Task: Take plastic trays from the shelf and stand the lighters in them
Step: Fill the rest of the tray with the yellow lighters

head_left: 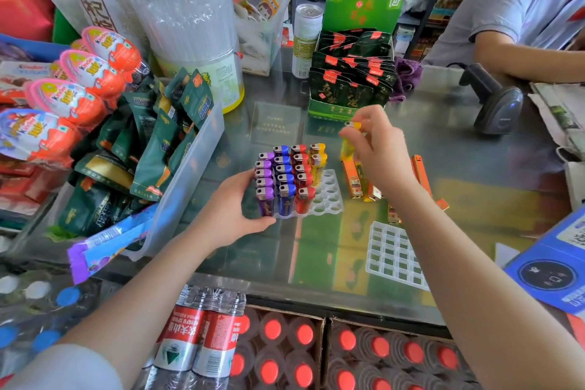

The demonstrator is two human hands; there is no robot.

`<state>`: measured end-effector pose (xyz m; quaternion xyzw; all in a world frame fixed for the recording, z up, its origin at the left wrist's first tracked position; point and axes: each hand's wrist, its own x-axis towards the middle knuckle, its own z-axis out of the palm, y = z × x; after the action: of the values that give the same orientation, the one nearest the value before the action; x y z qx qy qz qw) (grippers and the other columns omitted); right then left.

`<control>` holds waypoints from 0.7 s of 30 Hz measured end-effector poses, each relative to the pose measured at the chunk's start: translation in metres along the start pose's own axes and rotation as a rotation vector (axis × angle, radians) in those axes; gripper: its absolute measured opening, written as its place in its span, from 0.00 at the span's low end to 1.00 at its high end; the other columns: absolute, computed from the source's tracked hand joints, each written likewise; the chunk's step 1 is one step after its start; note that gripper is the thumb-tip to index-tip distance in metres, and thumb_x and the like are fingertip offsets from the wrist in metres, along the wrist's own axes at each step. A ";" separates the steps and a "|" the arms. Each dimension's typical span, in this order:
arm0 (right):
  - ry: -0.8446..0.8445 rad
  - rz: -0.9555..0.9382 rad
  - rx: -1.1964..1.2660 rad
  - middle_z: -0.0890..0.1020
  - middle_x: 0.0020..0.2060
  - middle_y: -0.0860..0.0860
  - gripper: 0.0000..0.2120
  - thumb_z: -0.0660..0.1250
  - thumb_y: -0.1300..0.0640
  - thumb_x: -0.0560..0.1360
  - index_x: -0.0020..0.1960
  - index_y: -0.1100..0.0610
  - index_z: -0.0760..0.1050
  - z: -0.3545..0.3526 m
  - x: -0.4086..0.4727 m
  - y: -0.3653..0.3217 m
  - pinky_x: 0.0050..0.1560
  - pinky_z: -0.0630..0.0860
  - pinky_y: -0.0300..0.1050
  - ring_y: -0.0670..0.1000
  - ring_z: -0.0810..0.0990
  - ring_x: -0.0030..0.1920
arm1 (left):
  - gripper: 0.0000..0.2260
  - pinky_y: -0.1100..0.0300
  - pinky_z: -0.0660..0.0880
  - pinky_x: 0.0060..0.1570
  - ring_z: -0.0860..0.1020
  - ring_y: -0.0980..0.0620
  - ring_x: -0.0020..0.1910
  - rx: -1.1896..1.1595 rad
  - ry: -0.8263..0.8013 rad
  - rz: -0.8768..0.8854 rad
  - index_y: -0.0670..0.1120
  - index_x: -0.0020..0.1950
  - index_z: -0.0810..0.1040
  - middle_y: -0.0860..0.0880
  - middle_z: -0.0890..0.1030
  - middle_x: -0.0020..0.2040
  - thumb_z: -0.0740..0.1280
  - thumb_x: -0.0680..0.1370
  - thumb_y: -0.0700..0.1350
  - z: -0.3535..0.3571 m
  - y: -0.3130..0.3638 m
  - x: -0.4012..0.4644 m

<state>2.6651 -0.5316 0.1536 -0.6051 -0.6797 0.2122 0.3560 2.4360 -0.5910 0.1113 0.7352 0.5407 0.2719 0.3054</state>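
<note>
Currently the left hand [235, 209] reaches forward from the lower left, forearm angled up toward the centre, and grips the near-left corner of the white plastic tray [329, 193], thumb along the near edge and fingers curled round the left side against the purple lighters [264, 179]. Right of that hand, the tray carries upright rows of purple, blue lighters [284, 180], red lighters [302, 176] and two yellow lighters [317, 158] at the far end of the fourth row; each stands with its long axis vertical, metal cap upward. Round sockets near the right edge of the tray stand unfilled. The right hand [376, 152] hovers beyond and to the right of the tray, wrist bent downward, fingertips pinching a yellow lighter [348, 141] held roughly upright, cap uppermost, above the glass tabletop [459, 168]. Beneath and beside this hand, orange lighters [356, 180] lie flat on the tabletop, long axes running mostly away from the person. Nearer than the right hand, a second tray [394, 255] with square cells lies flat and apart from the first. Open glass extends right of the right hand toward a barcode scanner [493, 104]. Left of the left hand, a clear bin [196, 165] of green packets stands close, restricting room there.
</note>
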 end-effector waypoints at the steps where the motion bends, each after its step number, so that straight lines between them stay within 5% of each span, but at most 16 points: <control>1: 0.026 0.015 0.120 0.83 0.44 0.55 0.04 0.61 0.55 0.77 0.48 0.53 0.66 0.001 -0.011 -0.003 0.35 0.76 0.46 0.52 0.78 0.30 | 0.19 0.82 0.62 0.43 0.69 0.78 0.46 0.000 0.005 -0.003 0.48 0.52 0.74 0.65 0.72 0.45 0.76 0.64 0.41 0.000 0.000 -0.001; 5: -0.044 0.096 0.378 0.82 0.41 0.59 0.11 0.60 0.60 0.78 0.43 0.46 0.63 0.021 -0.051 0.001 0.27 0.71 0.38 0.50 0.76 0.25 | 0.21 0.79 0.64 0.44 0.71 0.72 0.45 0.018 0.027 -0.023 0.51 0.53 0.73 0.62 0.73 0.47 0.77 0.64 0.43 0.000 -0.003 -0.010; 11: -0.136 0.136 0.364 0.78 0.32 0.50 0.09 0.66 0.62 0.74 0.48 0.55 0.66 0.035 -0.066 0.006 0.38 0.77 0.47 0.44 0.77 0.29 | 0.26 0.62 0.65 0.51 0.71 0.58 0.53 0.042 0.016 -0.056 0.50 0.59 0.72 0.57 0.73 0.53 0.77 0.64 0.45 -0.002 -0.008 -0.023; 17: -0.114 0.110 0.253 0.81 0.37 0.54 0.07 0.67 0.59 0.74 0.48 0.55 0.68 0.037 -0.074 -0.004 0.38 0.76 0.41 0.52 0.80 0.37 | 0.25 0.63 0.66 0.50 0.72 0.58 0.53 0.025 0.002 -0.054 0.53 0.58 0.71 0.56 0.75 0.54 0.76 0.65 0.45 -0.001 -0.010 -0.027; 21: -0.133 0.092 0.065 0.78 0.42 0.55 0.07 0.64 0.58 0.76 0.51 0.60 0.69 0.035 -0.070 -0.011 0.41 0.74 0.46 0.56 0.77 0.42 | 0.22 0.77 0.64 0.46 0.71 0.65 0.46 0.009 0.001 -0.016 0.56 0.53 0.69 0.64 0.72 0.47 0.76 0.66 0.43 -0.002 -0.007 -0.029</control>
<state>2.6332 -0.5964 0.1227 -0.6083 -0.6661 0.2900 0.3198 2.4228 -0.6166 0.1053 0.7320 0.5480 0.2675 0.3039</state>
